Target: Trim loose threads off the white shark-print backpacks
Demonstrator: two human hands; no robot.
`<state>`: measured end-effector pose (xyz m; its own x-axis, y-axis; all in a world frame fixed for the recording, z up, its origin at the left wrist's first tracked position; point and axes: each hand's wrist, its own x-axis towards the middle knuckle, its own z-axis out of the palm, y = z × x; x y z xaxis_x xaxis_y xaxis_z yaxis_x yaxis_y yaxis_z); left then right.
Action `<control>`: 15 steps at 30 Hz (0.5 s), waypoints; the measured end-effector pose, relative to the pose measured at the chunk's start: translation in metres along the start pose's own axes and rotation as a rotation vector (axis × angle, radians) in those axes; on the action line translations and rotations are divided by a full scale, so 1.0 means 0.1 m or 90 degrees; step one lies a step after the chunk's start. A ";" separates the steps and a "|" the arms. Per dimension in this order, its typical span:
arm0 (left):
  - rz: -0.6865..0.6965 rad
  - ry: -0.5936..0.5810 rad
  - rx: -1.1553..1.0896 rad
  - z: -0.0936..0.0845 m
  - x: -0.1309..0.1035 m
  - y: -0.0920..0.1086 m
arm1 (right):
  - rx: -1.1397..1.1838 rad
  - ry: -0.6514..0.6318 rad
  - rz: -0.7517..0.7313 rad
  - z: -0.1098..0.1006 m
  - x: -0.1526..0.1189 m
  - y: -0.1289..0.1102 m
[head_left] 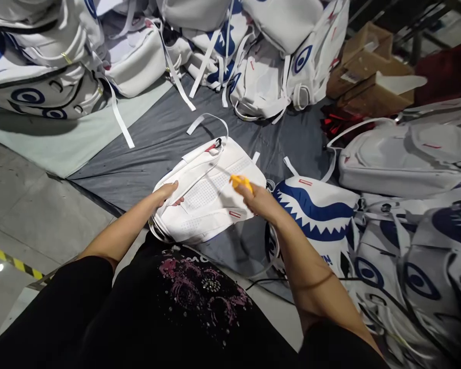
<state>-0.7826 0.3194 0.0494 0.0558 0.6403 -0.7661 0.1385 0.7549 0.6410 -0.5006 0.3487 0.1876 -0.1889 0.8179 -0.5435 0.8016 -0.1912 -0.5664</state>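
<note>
A white backpack [207, 197] lies in front of me with its perforated back panel and shoulder straps facing up. My left hand [167, 195] is closed around the edge of one strap on the near left side. Above the panel's right part, my right hand [259, 200] grips a small orange tool [241, 182]; its exact kind is blurred. A loose white webbing strap [207, 117] curls from the top of the bag, by a black buckle and a red tab.
White backpacks with blue prints stand piled at the back left [54, 77] and back centre [269, 66]. More backpacks [315, 205] crowd the right side, where a black cable [384, 289] runs. Brown cardboard boxes [369, 66] are at the back right. Dark sheeting [111, 164] covers the surface.
</note>
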 end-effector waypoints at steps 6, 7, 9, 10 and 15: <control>0.274 0.167 0.452 0.29 -0.27 -0.12 | -0.129 -0.112 0.090 -0.38 -0.06 0.05; 0.334 0.200 0.572 0.35 -0.34 -0.15 | -0.186 -0.032 0.111 -0.51 -0.07 0.10; 0.424 0.214 0.714 0.51 -0.49 -0.23 | -0.298 0.098 0.155 -0.72 -0.11 0.21; 0.464 0.187 0.743 0.60 -0.57 -0.27 | -0.333 0.109 0.175 -0.79 -0.14 0.26; 0.492 -0.039 0.850 1.09 -0.86 -0.53 | -0.333 -0.060 0.120 -0.76 -0.47 0.45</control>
<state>-0.6873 0.2091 0.0763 0.5624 0.7702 -0.3008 0.8099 -0.4397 0.3883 -0.4126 0.3434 0.2351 -0.0454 0.7394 -0.6717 0.9963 -0.0153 -0.0841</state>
